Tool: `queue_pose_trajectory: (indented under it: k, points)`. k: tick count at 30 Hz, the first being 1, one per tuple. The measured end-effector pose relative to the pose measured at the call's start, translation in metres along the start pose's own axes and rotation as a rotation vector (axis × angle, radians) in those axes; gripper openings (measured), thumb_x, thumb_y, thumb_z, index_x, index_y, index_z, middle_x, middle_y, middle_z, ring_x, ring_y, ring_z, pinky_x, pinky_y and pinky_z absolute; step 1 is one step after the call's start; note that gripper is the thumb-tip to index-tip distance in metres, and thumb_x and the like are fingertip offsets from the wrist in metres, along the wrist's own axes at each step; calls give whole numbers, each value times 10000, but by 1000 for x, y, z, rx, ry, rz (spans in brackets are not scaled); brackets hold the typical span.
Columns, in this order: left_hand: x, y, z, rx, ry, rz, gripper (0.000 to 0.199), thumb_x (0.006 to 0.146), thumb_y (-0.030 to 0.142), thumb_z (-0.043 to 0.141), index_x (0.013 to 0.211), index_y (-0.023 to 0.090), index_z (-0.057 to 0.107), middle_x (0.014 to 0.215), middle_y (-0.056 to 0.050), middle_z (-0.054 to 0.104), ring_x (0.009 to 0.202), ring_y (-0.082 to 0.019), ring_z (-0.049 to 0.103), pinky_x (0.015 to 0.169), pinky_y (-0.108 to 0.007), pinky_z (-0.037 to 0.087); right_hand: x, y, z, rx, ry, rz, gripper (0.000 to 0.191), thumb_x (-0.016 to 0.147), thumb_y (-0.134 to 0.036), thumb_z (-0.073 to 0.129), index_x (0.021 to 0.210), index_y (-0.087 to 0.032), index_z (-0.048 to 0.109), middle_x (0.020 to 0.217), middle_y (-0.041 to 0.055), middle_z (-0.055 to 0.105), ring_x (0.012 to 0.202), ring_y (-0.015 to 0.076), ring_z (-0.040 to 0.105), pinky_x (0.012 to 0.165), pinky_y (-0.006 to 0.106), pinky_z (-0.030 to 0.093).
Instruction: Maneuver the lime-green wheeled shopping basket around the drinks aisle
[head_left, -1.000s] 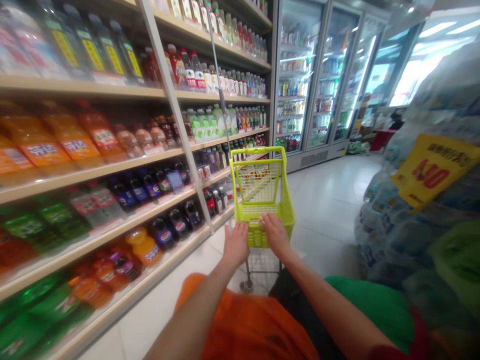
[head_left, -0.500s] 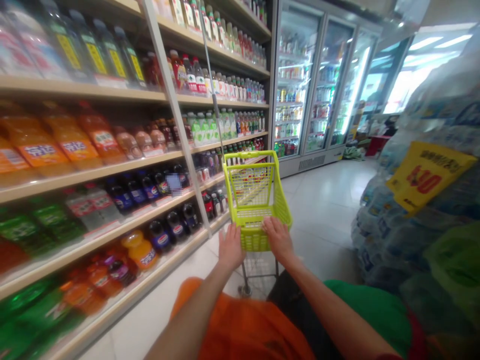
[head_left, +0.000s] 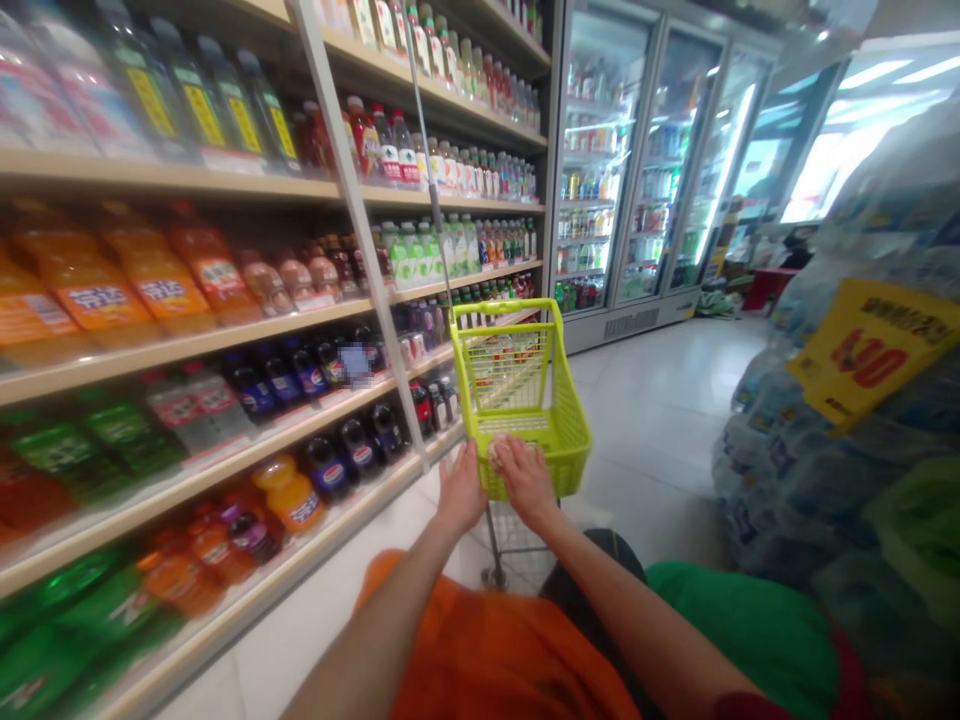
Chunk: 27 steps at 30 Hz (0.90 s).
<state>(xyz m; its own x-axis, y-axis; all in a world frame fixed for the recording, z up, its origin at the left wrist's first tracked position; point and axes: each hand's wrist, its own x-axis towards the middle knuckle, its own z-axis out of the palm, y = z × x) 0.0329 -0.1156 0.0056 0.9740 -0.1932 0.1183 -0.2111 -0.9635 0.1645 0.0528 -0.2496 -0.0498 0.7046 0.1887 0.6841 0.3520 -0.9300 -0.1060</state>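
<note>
A yellow-green shopping cart basket [head_left: 574, 440] stands in front of me on a metal frame with wheels. My left hand [head_left: 461, 487] is at the near left corner of the basket, its fingers wrapped against the side. My right hand [head_left: 527, 480] lies over the near rim, close to my left hand, with its fingers bent round a small pale cloth or wipe [head_left: 495, 452] pressed on the rim. The inside of the basket shows no goods.
Shelves [head_left: 187, 345] of bottled drinks run along the left. Glass-door coolers [head_left: 645, 200] stand at the back. Wrapped water bottles [head_left: 780, 480] with a yellow price sign [head_left: 874, 350] are stacked at the right.
My right hand has slid left along the near rim toward my left hand, with the pale cloth. My left hand stays at the left corner. The view has shifted slightly.
</note>
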Motion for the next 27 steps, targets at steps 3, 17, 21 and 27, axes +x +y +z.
queue_pose_trajectory:
  k: [3, 17, 21, 27]
  points:
    - [-2, 1, 0, -47, -9, -14, 716, 760, 162, 406, 1410, 83, 117, 1491, -121, 189, 1371, -211, 170, 1104, -498, 149, -2, 11, -3, -40, 19, 82, 364, 879, -199, 434, 1234, -187, 511, 1321, 120, 485, 1214, 249, 421, 1008, 455, 267]
    - [-4, -1, 4, 53, 12, 61, 711, 766, 188, 417, 1412, 126, 127, 1472, -89, 265, 1373, -258, 140, 1080, -577, 130, -9, 29, -8, -92, 33, 38, 407, 850, -107, 396, 1235, -173, 509, 1311, 114, 497, 1200, 261, 429, 996, 462, 273]
    - [-5, 8, 10, 90, 23, 81, 711, 755, 172, 407, 1414, 125, 143, 1486, -87, 221, 1380, -247, 113, 1091, -570, 104, -9, 16, -7, -66, 70, 47, 419, 853, -212, 440, 1265, -146, 480, 1343, 121, 460, 1248, 275, 370, 1013, 459, 263]
    - [-5, 10, 11, 136, 0, 63, 724, 738, 150, 411, 1413, 110, 149, 1487, -94, 216, 1376, -235, 142, 1096, -559, 114, 2, -2, 0, -51, 45, -18, 354, 880, -225, 429, 1220, -206, 526, 1322, 78, 494, 1231, 257, 401, 1023, 470, 234]
